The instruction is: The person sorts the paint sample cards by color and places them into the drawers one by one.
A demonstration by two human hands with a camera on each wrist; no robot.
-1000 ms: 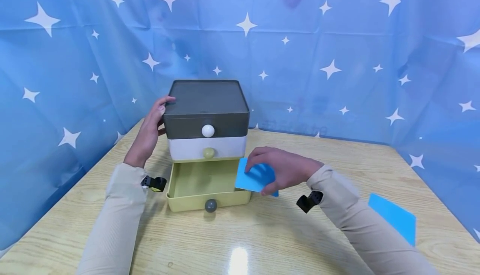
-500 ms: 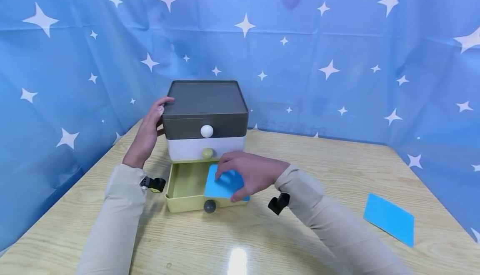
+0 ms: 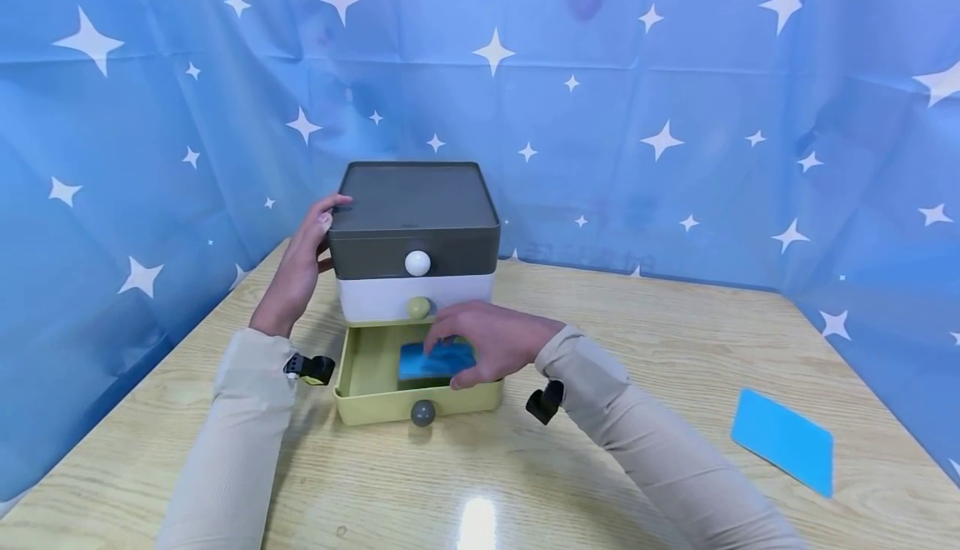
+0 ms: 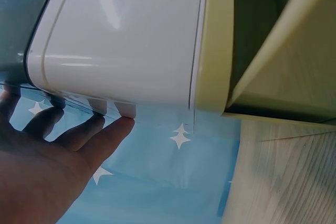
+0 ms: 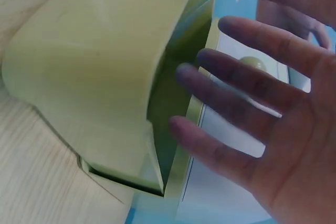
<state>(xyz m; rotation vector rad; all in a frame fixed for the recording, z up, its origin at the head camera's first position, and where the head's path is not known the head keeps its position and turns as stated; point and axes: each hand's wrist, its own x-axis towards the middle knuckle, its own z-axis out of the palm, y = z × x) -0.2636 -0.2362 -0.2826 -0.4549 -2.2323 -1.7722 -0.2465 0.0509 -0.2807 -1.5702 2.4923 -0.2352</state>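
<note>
A small stacked drawer cabinet (image 3: 412, 196) stands on the table, dark grey over white over olive green. Its bottom green drawer (image 3: 378, 407) is pulled out. Inside it lies a blue card (image 3: 420, 364), tilted or falling toward the drawer's floor. My right hand (image 3: 501, 340) hovers over the drawer's right side; in the right wrist view its fingers (image 5: 226, 90) are spread and hold nothing. My left hand (image 3: 296, 271) rests against the cabinet's left side, fingertips on the top edge. In the left wrist view its extended fingers (image 4: 107, 140) touch the wall.
Another blue card (image 3: 783, 442) lies on the wooden table (image 3: 600, 483) at the right. A blue star-patterned cloth (image 3: 585, 117) hangs behind and along both sides. Round knobs stick out of the drawer fronts, such as the dark grey knob (image 3: 423, 413).
My right hand has moved left with the blue card to over the open drawer and let go of it. The card has dropped inside. My left hand has stayed on the cabinet.
</note>
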